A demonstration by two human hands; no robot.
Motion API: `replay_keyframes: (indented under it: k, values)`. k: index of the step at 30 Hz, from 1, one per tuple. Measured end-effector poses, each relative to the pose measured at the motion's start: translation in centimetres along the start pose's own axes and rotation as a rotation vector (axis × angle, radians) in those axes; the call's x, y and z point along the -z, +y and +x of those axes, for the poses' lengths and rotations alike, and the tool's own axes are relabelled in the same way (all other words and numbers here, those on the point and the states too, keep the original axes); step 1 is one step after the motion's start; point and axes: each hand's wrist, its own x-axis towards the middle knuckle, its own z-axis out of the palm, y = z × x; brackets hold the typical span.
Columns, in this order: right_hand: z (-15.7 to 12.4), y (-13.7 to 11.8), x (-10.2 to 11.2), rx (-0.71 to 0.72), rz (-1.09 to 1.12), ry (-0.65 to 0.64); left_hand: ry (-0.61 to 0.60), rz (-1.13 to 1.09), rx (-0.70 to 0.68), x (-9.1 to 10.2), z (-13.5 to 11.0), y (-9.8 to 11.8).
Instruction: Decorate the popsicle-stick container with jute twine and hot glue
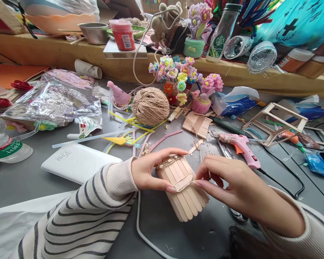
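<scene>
A small box-like piece made of popsicle sticks [179,201] is tilted above the grey table in front of me. Twine runs along its upper edge, and a short wooden strip [184,182] edged with twine lies across its face. My left hand [153,169] grips the piece from the left, thumb on the front and fingers over the top. With thumb and index finger, my right hand [218,178] pinches at the right end of the strip, on its twine edging [185,185]. A pink hot glue gun [244,149] lies right of the piece.
Behind the piece sit a ball of twine [151,106], a stick panel [196,124] and several pipe-cleaner flowers [182,77]. A white power bank [79,163] lies left, with a cable near my left sleeve. Stick frames [275,122] and a black cord [288,176] are at right.
</scene>
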Motion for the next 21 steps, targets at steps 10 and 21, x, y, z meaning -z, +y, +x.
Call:
replay_keyframes:
  k: [10,21]
  values:
    - [-0.3,-0.2,0.6,-0.027,0.022,-0.052,0.022,0.051,-0.037,0.0,-0.5,0.1]
    - [-0.3,0.0,0.9,-0.023,0.03,-0.084,0.164,0.291,0.013,-1.4,-1.5,1.1]
